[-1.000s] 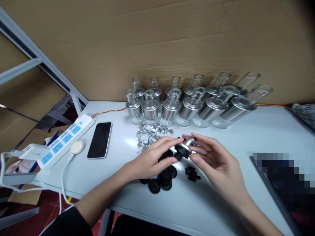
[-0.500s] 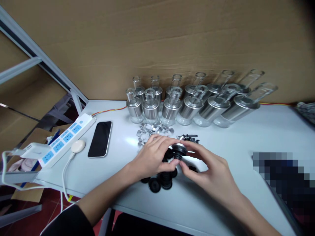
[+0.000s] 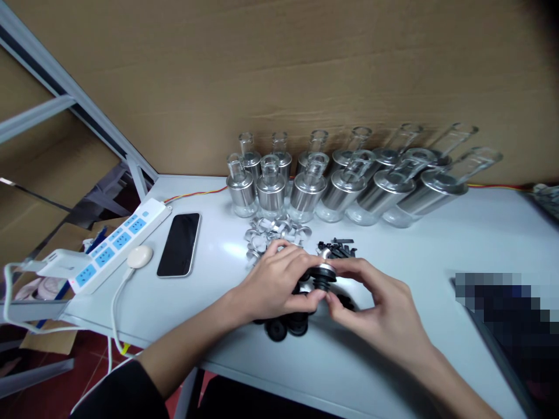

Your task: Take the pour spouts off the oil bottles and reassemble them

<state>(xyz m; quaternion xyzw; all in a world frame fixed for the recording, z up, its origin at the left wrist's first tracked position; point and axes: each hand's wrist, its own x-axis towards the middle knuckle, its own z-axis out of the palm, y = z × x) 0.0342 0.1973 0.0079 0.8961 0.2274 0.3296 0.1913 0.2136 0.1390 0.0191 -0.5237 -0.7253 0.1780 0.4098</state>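
Over the front middle of the table, my left hand (image 3: 279,282) and my right hand (image 3: 381,299) pinch a bottle pourer stopper (image 3: 322,281) between thumbs and fingers. It stands upright, with a ribbed black rubber plug below and a shiny metal top with a short spout above. Beneath my hands lies a pile of round black rubber stoppers (image 3: 276,330), partly covered by my left hand. Silvery metal spout parts (image 3: 266,230) are heaped just behind my left hand. Small black plastic pieces (image 3: 343,249) lie beyond my right fingers.
Two rows of glass bottles with steel sleeves (image 3: 308,189) stand along the back against a cardboard wall (image 3: 305,70). To the left are a phone (image 3: 179,244), a white power strip (image 3: 117,247) and a round charger (image 3: 140,256) with its cable. A blurred-out dark object (image 3: 506,314) lies right.
Both hands still hold the stopper, which has shifted slightly right and down in view and shows more of its ribbed plug. The whole view has moved a little.
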